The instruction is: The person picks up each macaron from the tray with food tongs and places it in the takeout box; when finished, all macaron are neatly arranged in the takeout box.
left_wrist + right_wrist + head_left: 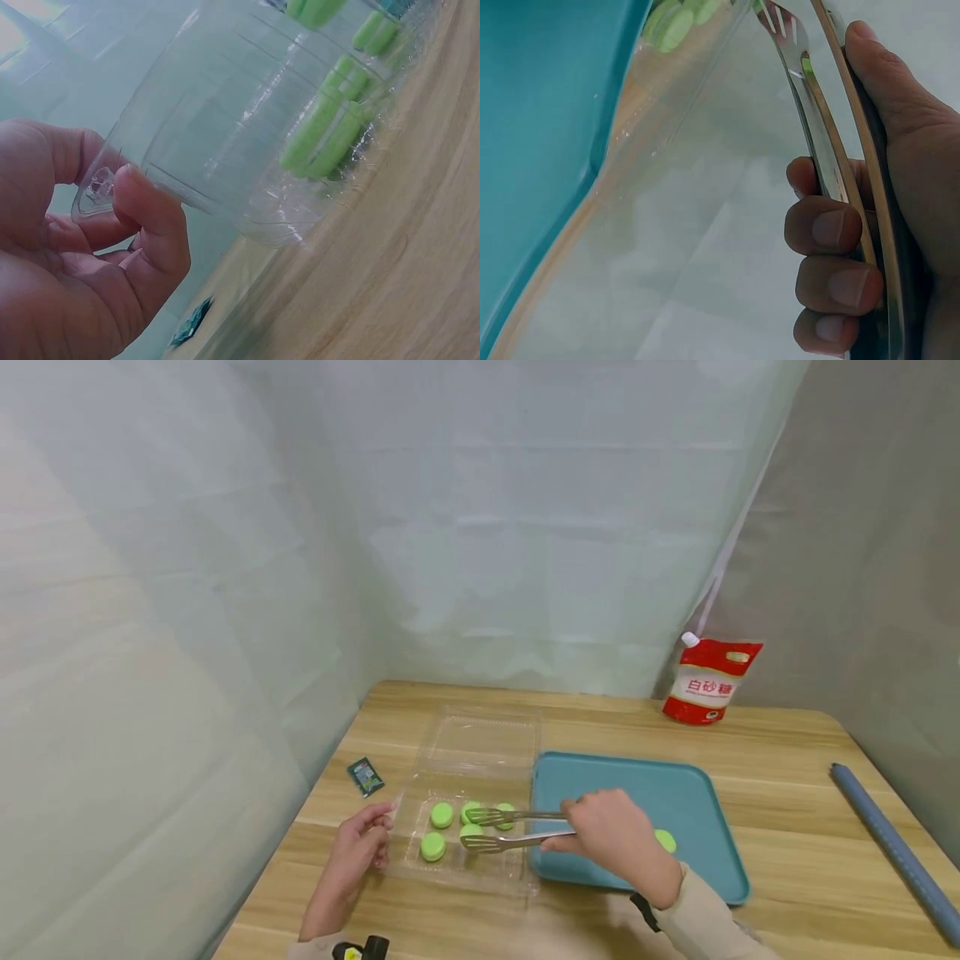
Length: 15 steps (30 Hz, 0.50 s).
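My left hand is at the left edge of a clear plastic clamshell box; in the left wrist view its thumb and fingers pinch the rim. Several green macarons sit in the box. My right hand grips metal tongs above the blue tray. The slotted tong heads reach left over the box, spread apart, close over the macarons on its right side. In the right wrist view, fingers curl round the tong arms. One green macaron lies on the tray, partly behind the hand.
The box's lid lies folded back behind it. A small dark green packet is to the left. At the back right stands a red and white sugar pouch. A long grey-blue rod lies along the wooden table's right side.
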### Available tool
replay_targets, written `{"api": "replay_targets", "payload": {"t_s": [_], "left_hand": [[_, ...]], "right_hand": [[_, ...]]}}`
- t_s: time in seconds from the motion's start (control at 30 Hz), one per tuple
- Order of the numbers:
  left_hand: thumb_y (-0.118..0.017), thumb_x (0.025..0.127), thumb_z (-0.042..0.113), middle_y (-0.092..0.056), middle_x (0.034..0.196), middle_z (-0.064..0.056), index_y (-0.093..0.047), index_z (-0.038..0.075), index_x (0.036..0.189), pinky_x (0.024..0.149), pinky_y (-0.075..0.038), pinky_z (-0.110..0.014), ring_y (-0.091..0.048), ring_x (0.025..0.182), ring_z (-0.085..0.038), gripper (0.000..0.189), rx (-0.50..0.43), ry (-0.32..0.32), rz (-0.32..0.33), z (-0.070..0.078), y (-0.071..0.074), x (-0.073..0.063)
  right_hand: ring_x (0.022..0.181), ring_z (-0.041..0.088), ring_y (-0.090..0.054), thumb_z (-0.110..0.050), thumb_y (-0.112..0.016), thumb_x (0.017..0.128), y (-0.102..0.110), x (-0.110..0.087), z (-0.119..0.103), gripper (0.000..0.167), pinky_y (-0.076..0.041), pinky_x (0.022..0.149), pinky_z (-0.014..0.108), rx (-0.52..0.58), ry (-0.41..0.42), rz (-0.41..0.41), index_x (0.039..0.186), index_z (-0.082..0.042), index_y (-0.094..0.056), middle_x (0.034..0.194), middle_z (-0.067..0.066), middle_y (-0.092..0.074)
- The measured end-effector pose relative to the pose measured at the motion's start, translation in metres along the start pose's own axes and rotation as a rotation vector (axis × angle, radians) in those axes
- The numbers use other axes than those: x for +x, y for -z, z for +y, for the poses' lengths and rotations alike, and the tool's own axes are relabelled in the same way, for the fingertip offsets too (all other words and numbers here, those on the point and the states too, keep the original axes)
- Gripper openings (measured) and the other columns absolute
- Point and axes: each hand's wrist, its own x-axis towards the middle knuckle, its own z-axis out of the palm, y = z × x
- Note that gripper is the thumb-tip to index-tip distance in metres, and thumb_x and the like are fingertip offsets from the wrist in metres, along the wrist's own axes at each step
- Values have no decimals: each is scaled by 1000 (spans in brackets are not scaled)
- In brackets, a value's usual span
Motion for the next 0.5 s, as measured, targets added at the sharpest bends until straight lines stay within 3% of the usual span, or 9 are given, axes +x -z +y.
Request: {"api": "replay_targets", "payload": {"t_s": [0.23, 0.5], "left_hand": [[-44, 86, -13, -49, 95, -8, -51, -14, 134, 48, -37, -22, -39, 56, -11, 48, 2, -9, -3, 2, -2, 0], [-44, 87, -12, -49, 95, -8, -52, -13, 134, 48, -39, -22, -41, 57, -12, 48, 20, 3, 6, 2, 0, -1]], "right_hand": [[46, 4, -11, -66, -76, 73, -6, 6, -5, 66, -10, 44, 22, -5, 15, -5, 56, -23, -28, 55, -10, -11], [51, 3, -4, -65, -79, 70, -6, 12, -9, 72, -4, 47, 22, -23, 49, 67, 58, -23, -21, 59, -11, -5]]}}
